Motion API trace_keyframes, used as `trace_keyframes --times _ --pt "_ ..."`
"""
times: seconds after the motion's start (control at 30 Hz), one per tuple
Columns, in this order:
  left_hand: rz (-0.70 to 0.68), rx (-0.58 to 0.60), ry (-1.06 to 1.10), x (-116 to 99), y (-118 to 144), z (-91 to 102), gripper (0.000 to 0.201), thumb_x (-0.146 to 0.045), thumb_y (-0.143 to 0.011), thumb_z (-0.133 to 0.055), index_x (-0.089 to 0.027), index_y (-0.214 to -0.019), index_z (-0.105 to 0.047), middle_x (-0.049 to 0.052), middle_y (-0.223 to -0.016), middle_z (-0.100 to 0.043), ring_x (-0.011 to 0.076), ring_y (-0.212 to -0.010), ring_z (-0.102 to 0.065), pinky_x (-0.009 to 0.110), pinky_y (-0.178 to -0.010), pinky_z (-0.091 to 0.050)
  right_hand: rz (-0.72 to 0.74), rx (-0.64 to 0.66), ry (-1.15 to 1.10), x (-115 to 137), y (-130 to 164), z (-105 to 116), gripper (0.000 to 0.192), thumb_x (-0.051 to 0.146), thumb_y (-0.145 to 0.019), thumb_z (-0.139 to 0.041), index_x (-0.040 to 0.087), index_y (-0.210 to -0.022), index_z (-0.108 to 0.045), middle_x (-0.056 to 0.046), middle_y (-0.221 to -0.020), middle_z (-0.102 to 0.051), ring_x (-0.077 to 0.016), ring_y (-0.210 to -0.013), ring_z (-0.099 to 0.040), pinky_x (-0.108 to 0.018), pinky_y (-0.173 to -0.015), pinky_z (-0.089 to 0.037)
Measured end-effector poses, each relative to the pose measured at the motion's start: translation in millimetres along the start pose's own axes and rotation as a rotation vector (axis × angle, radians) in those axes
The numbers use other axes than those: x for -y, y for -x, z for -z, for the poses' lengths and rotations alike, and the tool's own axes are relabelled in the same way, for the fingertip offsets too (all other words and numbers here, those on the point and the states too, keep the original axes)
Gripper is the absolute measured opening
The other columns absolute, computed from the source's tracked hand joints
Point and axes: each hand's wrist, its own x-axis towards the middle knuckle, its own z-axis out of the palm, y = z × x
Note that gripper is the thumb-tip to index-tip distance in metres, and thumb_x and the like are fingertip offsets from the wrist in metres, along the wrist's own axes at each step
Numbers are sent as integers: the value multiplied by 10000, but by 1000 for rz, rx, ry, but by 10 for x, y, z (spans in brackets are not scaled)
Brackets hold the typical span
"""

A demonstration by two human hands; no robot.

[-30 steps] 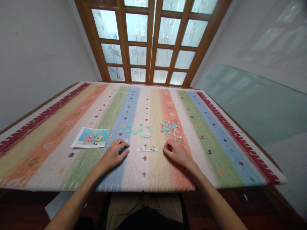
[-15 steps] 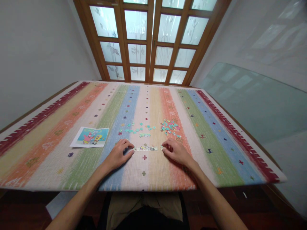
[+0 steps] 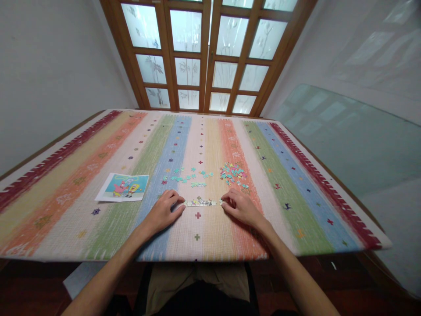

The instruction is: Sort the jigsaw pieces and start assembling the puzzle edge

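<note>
A straight strip of joined jigsaw pieces (image 3: 201,202) lies flat on the striped cloth in front of me. At its left end my left hand (image 3: 165,210) is closed, thumb and forefinger pinching an end piece (image 3: 185,203) that touches the strip. Just off the right end, my right hand (image 3: 241,207) is closed in a pinch on a small loose jigsaw piece (image 3: 221,201), with a narrow gap between that piece and the strip. Both hands rest low over the cloth.
Beyond the strip lie a short joined section (image 3: 198,184), scattered turquoise pieces (image 3: 184,179) and a heap of loose pieces (image 3: 233,172). A printed cartoon picture (image 3: 123,188) lies to the left. The striped tablecloth (image 3: 197,245) covers the table, whose near edge is close to me.
The left-end piece now sits against the strip, where a slight gap showed before. Both hands stay nearly in place; the view has shifted slightly.
</note>
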Motion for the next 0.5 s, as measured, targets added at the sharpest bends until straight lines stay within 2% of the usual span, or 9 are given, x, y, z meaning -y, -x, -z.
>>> trace_keyframes --times 0.5 --pt "-26 3 -17 -24 -28 -12 160 -279 -946 -555 -195 -996 -682 62 -959 -629 229 -938 -591 420 -896 -498 6 -1 -19 23 -4 -31 70 175 -883 -596 196 -903 -660 -53 -854 -635 -186 -761 -592 -316 -721 -454"
